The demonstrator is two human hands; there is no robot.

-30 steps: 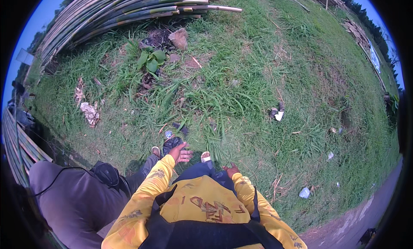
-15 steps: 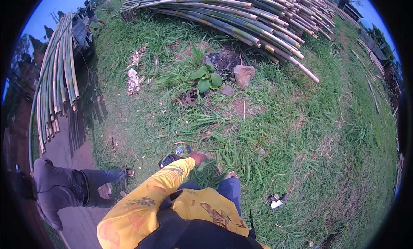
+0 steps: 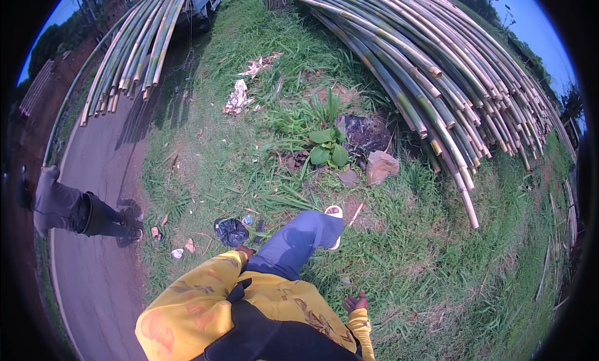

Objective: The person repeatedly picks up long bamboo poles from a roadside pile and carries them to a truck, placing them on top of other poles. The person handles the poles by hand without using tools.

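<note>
My left hand (image 3: pixel 248 251) hangs beside my blue trouser leg (image 3: pixel 288 241); its fingers are mostly hidden, so whether it holds anything is unclear. A black plastic bag (image 3: pixel 231 232) lies on the grass just ahead of it, with a small blue and white item (image 3: pixel 248 220) alongside. My right hand (image 3: pixel 355 302) is low on the right above the grass, with its fingers apart and nothing in them. One foot in a light sandal (image 3: pixel 335 219) is stepping forward. Farther ahead, a large stack of long green and tan bamboo poles (image 3: pixel 430 105) points its cut ends toward me.
On the paved road (image 3: pixel 93 192) at left, another person (image 3: pixel 75 205) stands by a long bent green pole (image 3: pixel 72 115). More bamboo poles (image 3: pixel 140 55) stick out behind a truck (image 3: pixel 204 0). A rock (image 3: pixel 381 168), a leafy plant (image 3: pixel 327 147) and pale scraps (image 3: pixel 238 98) lie ahead.
My left arm has drawn back toward my body and my right hand has come into view. A leg has swung forward. The bamboo stack looks nearer, and the other person now appears upright on the road.
</note>
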